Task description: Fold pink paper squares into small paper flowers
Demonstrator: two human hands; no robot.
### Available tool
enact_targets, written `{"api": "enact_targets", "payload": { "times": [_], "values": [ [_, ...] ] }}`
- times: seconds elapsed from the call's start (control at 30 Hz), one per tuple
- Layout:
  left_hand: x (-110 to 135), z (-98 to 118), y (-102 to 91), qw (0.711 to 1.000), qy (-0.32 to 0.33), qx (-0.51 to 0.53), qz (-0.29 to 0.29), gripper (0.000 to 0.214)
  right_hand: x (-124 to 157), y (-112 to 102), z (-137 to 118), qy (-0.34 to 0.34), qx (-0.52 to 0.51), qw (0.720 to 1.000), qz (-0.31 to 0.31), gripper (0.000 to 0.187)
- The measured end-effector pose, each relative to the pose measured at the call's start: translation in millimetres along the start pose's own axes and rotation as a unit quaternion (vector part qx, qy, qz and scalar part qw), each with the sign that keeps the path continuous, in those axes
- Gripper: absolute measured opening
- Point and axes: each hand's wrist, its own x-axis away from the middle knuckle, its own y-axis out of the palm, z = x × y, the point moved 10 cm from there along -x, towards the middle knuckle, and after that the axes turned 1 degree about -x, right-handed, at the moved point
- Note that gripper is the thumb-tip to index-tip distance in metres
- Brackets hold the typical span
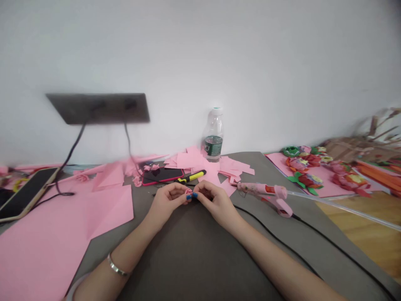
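Above the grey work surface, my left hand [167, 203] and my right hand [218, 204] meet with thumbs and fingertips nearly together. Pinched between them is a small curled pink paper piece [189, 191], mostly covered by the fingers. Just beyond my hands lie a yellow-and-black utility knife [191, 177] and a phone with a pink edge [163, 176]. To the right of my right hand rests a pink glue gun [263, 190] with a clear glue stick [341, 207] protruding from its back.
Pink paper sheets [46, 242] cover the left side, near a larger phone or tablet [29, 192]. Cut pink pieces [191, 159] lie around a water bottle [214, 138] by the wall. Colourful paper flowers [308, 180] sit at right. Black cords [338, 242] cross the surface.
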Motion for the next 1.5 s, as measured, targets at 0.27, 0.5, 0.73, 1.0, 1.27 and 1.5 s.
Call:
{"api": "enact_targets", "payload": {
  "times": [0.27,0.5,0.73,1.0,1.27,1.5],
  "values": [
    [1,2,1.0,1.000,0.000,0.020,0.008,0.031,1,1,-1,0.005,-0.003,1.000,-0.008,0.014],
    [1,4,4.3,1.000,-0.002,0.027,-0.010,0.030,-1,0,3,0.022,-0.022,0.999,-0.026,0.018],
    [1,-5,10.0,0.996,-0.025,0.057,-0.057,0.025,-6,1,2,0.027,-0.086,0.993,-0.082,0.028],
    [3,-7,16.1,0.992,-0.040,0.072,-0.100,0.020,-6,2,4,0.022,-0.098,0.991,-0.090,0.033],
    [2,-3,16.8,0.992,-0.021,0.093,-0.084,0.022,-9,-14,14,0.047,-0.138,0.989,-0.014,0.039],
    [4,-1,19.3,0.997,-0.016,0.016,-0.077,0.023,-6,-8,1,0.027,-0.071,0.996,-0.043,0.026]
  ]
}}
